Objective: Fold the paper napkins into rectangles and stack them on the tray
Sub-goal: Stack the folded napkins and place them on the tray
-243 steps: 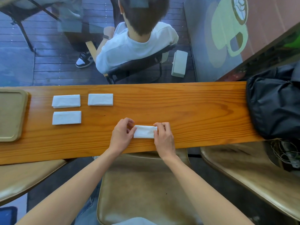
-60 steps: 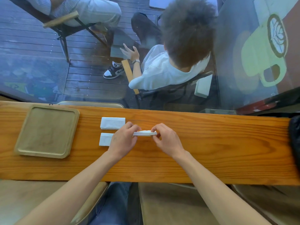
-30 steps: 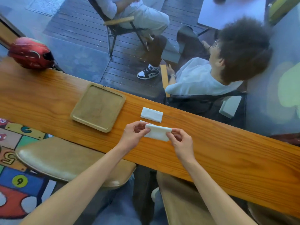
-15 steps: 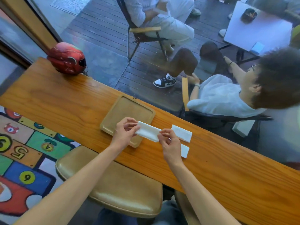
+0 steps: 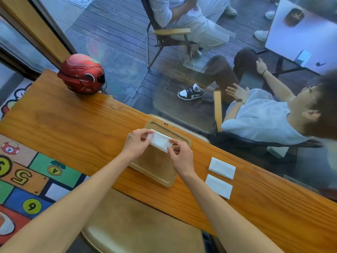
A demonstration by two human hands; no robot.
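Note:
A folded white napkin [image 5: 159, 140] hangs just above the wooden tray [image 5: 155, 169]. My left hand [image 5: 135, 143] pinches its left end and my right hand [image 5: 179, 156] pinches its right end. The tray lies on the long wooden counter [image 5: 73, 128], and my hands cover much of its middle. Two more folded napkins lie flat on the counter to the right of the tray, a far one [image 5: 222, 168] and a near one [image 5: 218, 186].
A red helmet [image 5: 82, 73] sits at the counter's far left end. A window runs along the counter's far edge; people sit on chairs beyond it. A tan padded stool [image 5: 138, 229] stands below the counter's near edge.
Both hands have carried the folded napkin leftward from the counter to above the tray. The two other napkins now lie to the right of my hands.

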